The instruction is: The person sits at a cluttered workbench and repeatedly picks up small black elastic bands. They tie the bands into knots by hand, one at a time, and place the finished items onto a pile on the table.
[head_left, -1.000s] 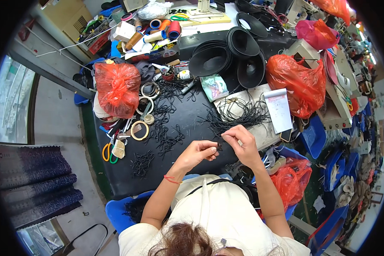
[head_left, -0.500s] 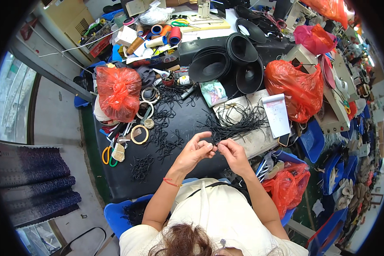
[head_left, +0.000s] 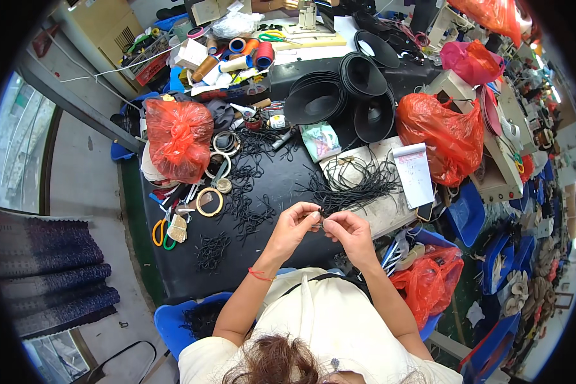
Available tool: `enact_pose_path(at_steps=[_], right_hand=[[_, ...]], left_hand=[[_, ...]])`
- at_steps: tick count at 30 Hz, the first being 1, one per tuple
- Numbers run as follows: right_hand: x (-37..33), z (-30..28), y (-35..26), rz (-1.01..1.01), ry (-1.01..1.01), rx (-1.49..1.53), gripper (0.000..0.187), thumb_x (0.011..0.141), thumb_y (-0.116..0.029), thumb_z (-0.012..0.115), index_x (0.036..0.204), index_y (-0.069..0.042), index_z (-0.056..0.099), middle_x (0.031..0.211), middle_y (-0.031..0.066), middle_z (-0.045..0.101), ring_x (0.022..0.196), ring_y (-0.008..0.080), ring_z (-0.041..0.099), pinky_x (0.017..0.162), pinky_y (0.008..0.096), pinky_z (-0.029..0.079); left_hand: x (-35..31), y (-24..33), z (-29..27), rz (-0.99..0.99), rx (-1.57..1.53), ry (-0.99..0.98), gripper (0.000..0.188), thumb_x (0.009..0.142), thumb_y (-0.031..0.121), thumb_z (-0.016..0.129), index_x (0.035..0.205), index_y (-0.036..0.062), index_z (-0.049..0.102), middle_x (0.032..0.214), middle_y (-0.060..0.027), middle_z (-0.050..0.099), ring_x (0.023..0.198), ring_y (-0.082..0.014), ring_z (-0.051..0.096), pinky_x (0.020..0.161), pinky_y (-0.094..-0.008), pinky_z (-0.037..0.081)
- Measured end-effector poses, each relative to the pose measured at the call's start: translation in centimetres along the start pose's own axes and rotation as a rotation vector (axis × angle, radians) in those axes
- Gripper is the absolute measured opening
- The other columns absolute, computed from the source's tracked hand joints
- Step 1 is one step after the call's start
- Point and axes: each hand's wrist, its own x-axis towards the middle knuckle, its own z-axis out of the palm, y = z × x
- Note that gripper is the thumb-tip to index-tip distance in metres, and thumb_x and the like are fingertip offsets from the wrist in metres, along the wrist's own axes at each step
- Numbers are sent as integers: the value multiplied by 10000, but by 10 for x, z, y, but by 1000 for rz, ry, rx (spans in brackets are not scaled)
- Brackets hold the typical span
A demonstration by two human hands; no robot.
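My left hand and my right hand meet above the near edge of the black table. Between their pinched fingertips is a short piece of black cord; most of it is hidden by the fingers. Just beyond the hands, a loose bundle of black cords lies across a pale board. To the left, several knotted black cord loops are scattered, with a small heap of loops nearer to me.
Scissors and a tape roll lie at left, near a red plastic bag. Black oval pieces are stacked at the back. A notepad lies right, beside another red bag. Blue bins flank me.
My left hand's raised fingers have folded in, closing toward the thumb. Both hands stay together at nearly the same place, fingertips on the cord.
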Motion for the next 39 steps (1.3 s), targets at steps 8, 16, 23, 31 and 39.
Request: enact_pose_path(at_steps=[8,16,23,31,39], right_hand=[[4,15,-2,-447,120,-416,105,801,-77,652,832,6,596,698,16,600,614,56,546,539,206,437],[13,11,10,-171,209,-204,129,806,-100,645,760,-3,574,643,6,594,565,27,525,505,187,419],[17,25,16,-208,312,-155,152,812,-114,642,744,-3,563,649,10,600,571,32,539,514,171,424],[21,27,10,-160,274,-121,158,821,-117,646,746,-28,539,659,-19,566,548,8,481,487,152,378],[30,13,13,-174,215,-171,197,787,-170,691,834,-5,594,687,-1,562,613,34,490,537,172,389]], left_hand=[[2,0,4,-69,-247,67,194,868,116,576,1011,-13,553,882,-48,607,790,-95,581,709,-229,485],[3,-14,16,111,-55,201,180,860,95,586,1001,-17,571,848,-53,620,733,-100,591,681,-232,496],[5,-19,23,214,-33,313,138,850,57,584,959,-27,589,849,-53,613,736,-74,567,675,-214,491],[1,-12,20,256,119,360,121,839,41,594,934,-35,596,835,-50,622,724,-74,581,661,-206,499],[-5,-2,13,242,316,242,119,832,47,597,913,-40,605,812,-53,634,723,-71,593,659,-202,499]])
